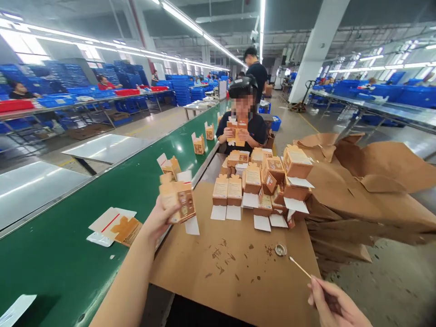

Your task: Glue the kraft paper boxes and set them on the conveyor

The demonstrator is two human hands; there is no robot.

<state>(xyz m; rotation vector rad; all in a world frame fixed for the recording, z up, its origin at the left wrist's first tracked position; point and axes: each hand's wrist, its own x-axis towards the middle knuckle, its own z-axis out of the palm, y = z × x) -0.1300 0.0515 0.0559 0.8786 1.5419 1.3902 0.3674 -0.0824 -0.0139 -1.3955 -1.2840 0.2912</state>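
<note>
Take the pile of boxes (pixel 254 179) as your mark; it stands on the cardboard-topped surface (pixel 190 272). Your left hand (pixel 162 218) is to the left of the pile, its fingers wrapped around a small printed box (pixel 179 202) from the near side. That hold leaves the printed side facing right uncovered, perhaps so you can see and get at it. A white flap hangs below the box, out of your grip.

Your right hand (pixel 334 302) is on the near right of the pile, fingers pinching a cotton swab (pixel 301 268) by its far end, which likely keeps them away from the tip. The tip points toward a little round dish (pixel 280 250) just in front of the pile, near it but apart; the dish probably sits there to be within easy reach. Its contents are too small to tell.

Dark marks (pixel 221 256) spot the cardboard in front of the pile, so the sheet may be protecting what lies under it. Left of the pile runs a green belt (pixel 51 254) with an open box (pixel 127 229) on it. Beyond the pile, a co-worker (pixel 260 129) holds boxes up in both hands.
</note>
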